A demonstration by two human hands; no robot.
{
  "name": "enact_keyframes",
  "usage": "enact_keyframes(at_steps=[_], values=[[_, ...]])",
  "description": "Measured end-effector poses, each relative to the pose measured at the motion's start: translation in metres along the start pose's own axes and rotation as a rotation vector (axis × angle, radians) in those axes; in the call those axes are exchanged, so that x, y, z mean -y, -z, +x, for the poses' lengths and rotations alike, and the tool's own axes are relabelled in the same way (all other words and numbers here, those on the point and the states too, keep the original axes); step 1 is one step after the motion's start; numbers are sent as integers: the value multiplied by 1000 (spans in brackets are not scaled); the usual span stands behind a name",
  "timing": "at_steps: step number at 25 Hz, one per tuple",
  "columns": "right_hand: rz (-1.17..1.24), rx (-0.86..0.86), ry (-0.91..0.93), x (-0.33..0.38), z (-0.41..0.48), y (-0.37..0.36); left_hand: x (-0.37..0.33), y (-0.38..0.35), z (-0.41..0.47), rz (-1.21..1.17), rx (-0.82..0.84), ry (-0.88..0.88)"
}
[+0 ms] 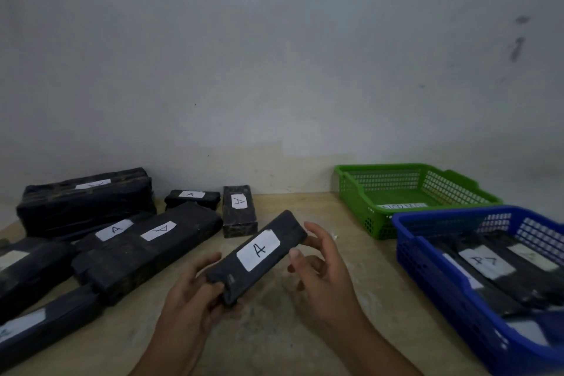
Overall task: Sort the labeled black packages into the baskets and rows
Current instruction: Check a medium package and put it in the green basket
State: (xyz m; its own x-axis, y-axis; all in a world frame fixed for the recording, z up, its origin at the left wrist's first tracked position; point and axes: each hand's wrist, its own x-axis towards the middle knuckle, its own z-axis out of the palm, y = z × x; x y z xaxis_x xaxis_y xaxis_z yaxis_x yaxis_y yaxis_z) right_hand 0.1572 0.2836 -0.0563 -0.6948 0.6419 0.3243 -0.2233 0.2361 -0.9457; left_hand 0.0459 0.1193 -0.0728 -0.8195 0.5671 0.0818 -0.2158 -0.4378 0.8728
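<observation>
Tan wooden table [274,330] under the right hand [323,275]; beyond it I see pale wall [274,70] (dark smudges [518,46] up rt).

wall [274,55] pale grey-blue plaster; dark smudges [518,46] upper right; paler yellowish band along its foot; table [274,330] tan wood, top scuffed, whitish in patches, butts against wall; light dim, even
</observation>
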Motion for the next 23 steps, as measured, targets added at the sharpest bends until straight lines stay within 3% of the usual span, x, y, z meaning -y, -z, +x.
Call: enact_keyframes(at_steps=[8,14,23], values=[[92,-134,-14,46,-8,59,-7,-57,2,22,81,-13],[-9,-292,33,79,5,134,8,-131,8,77,235,-26],[-159,-596,-62,71,108,252,58,-195,65,328,211,-75]])
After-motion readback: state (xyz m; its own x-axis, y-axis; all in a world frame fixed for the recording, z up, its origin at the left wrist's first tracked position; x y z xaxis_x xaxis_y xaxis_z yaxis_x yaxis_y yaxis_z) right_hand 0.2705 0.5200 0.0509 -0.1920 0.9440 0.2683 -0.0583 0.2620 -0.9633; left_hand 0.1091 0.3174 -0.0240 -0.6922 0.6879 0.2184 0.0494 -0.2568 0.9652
